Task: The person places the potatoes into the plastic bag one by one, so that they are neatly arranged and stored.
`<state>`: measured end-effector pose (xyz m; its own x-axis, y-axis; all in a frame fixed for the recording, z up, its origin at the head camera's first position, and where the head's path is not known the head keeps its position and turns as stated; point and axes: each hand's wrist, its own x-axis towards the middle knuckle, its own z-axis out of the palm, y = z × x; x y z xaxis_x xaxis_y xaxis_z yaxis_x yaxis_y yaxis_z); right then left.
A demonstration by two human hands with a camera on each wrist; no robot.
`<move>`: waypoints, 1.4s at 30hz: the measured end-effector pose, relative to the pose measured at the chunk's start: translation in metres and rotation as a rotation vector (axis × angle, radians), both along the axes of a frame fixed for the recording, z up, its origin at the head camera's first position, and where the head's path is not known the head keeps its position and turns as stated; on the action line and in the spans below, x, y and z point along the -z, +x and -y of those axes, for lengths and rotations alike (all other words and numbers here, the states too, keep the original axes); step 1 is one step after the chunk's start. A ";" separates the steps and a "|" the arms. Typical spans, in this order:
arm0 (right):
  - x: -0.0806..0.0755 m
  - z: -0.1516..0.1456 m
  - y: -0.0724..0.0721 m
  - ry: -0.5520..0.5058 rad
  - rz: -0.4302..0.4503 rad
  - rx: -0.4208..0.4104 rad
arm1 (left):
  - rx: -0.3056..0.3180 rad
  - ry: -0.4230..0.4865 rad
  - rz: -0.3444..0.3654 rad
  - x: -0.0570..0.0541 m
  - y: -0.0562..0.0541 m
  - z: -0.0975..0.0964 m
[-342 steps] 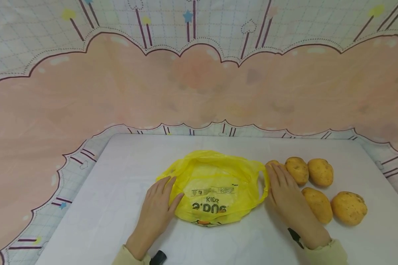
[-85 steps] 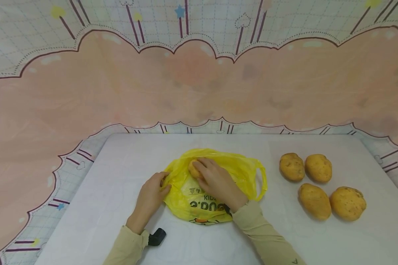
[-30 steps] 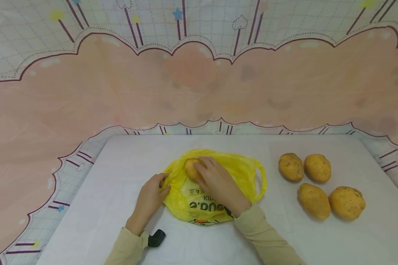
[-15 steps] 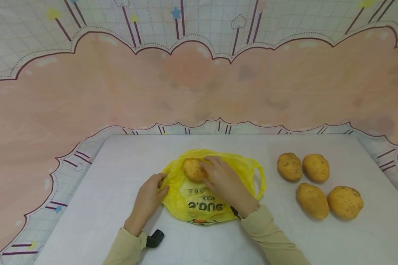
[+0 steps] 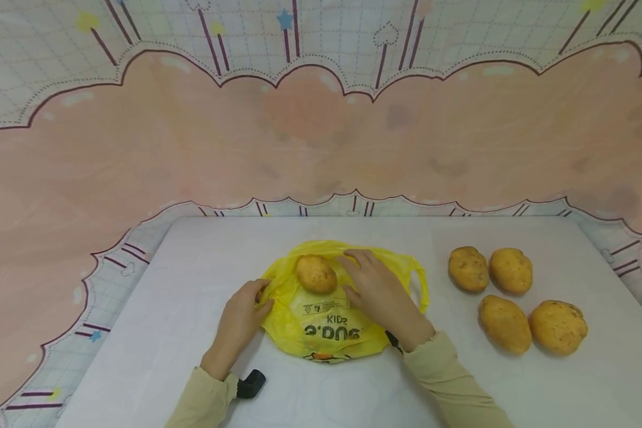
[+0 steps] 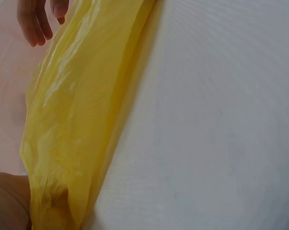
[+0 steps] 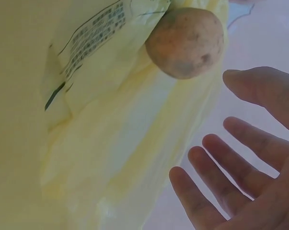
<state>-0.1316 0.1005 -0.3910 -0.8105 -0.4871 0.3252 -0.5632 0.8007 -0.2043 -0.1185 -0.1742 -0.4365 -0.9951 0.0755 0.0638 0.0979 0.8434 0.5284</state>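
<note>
A yellow plastic bag (image 5: 329,327) with dark print lies on the table, its mouth spread open. One potato (image 5: 316,274) rests inside it at the left, and shows close up in the right wrist view. At the bag's left rim my left hand (image 5: 239,316) pinches the plastic between thumb and fingers; the left wrist view shows the bag's side bunched at the thumb. My right hand (image 5: 380,291) is over the bag's right half, fingers spread, apart from the potato and holding nothing.
To the right of the bag several potatoes lie in two pairs, a far potato (image 5: 468,269) and a near potato (image 5: 559,327) among them. The white table (image 5: 182,267) ends at the back before a patterned cloth (image 5: 321,148).
The right hand first touched a potato right of the bag, then held it inside the bag. It has let go of that potato and drawn back rightward. The left hand now grips the rim.
</note>
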 end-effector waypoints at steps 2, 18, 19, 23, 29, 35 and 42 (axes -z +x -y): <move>0.000 -0.003 0.000 0.009 -0.007 0.009 | 0.001 0.001 0.000 0.000 0.000 0.000; 0.002 -0.022 -0.001 0.020 -0.011 0.038 | -0.001 0.007 -0.010 0.000 0.001 0.000; 0.002 -0.024 -0.001 0.019 -0.005 0.041 | 0.000 0.006 -0.011 0.000 0.001 0.000; 0.003 -0.030 -0.001 0.007 0.024 0.058 | 0.002 0.007 -0.018 0.000 0.001 0.000; 0.004 -0.040 0.000 -0.001 0.019 0.070 | -0.001 0.003 -0.010 0.001 0.000 0.000; 0.004 -0.048 -0.001 0.004 0.027 0.096 | -0.003 0.005 -0.011 0.000 0.001 0.000; 0.002 -0.059 -0.002 0.008 0.054 0.135 | -0.002 0.000 -0.007 0.001 0.001 0.000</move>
